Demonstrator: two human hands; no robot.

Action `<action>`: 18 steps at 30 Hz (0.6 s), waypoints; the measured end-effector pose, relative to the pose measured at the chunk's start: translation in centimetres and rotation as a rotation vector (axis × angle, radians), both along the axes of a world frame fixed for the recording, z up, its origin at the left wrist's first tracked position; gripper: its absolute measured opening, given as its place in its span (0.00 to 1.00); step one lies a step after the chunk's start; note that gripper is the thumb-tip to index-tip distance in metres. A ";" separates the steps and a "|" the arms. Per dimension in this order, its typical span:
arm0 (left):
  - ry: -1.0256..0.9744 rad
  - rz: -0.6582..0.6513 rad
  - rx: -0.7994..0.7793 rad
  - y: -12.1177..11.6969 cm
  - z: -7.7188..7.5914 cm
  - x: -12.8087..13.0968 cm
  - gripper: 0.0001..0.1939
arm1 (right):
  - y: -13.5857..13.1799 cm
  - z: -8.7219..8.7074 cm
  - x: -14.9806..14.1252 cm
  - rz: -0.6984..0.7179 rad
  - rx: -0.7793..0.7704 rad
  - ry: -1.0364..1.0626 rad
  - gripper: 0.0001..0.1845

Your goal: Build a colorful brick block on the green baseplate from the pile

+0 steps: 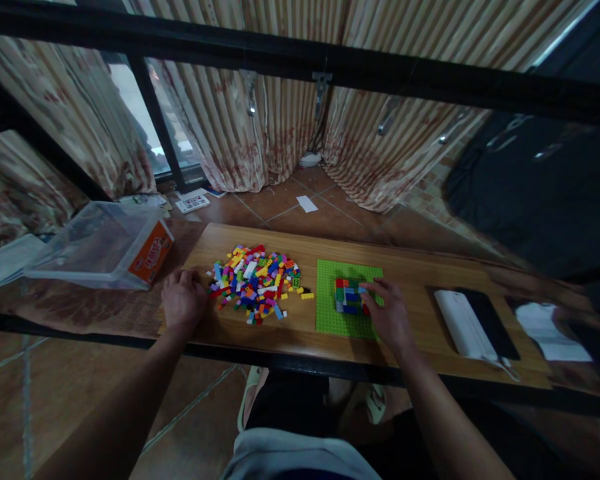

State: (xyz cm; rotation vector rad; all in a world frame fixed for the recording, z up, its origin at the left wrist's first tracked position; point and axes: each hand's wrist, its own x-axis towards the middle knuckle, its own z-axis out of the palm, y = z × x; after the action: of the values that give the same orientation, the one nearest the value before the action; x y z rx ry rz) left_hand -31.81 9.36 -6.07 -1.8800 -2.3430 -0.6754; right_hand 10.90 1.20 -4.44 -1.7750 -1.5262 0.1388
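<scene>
Our right hand (390, 312) likely steadies the build (349, 297) at its fingers; our left hand (184, 299) borders the pile (255, 283); closure, we can't tell.

The right hand (387, 308) covers the right side of the block build (349, 300), so it cannot be told if its fingertips hold a block. Near the left edge of the worktop (415, 267), the left hand (184, 299) is curled and hides its own fingertips. In the heap (253, 280), upper blocks cover lower ones. The print on the orange label (151, 252) is too blurred to read.
</scene>
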 end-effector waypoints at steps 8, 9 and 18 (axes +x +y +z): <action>-0.027 -0.006 0.018 0.0 0.0 0.1 0.16 | 1.1 -1.7 0.9 0.002 -0.074 0.031 0.19; -0.030 -0.008 0.016 0.0 0.1 0.1 0.16 | 1.1 -1.7 0.9 0.002 -0.070 0.036 0.19; -0.039 -0.001 0.006 0.0 0.1 0.1 0.15 | -1.5 -1.7 0.2 0.046 -0.062 0.034 0.20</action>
State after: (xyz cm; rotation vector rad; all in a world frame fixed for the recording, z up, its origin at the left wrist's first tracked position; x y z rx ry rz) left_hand -31.74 9.39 -6.02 -1.8831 -2.3605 -0.7251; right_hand 11.12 -0.29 -6.11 -1.7777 -1.5542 0.2406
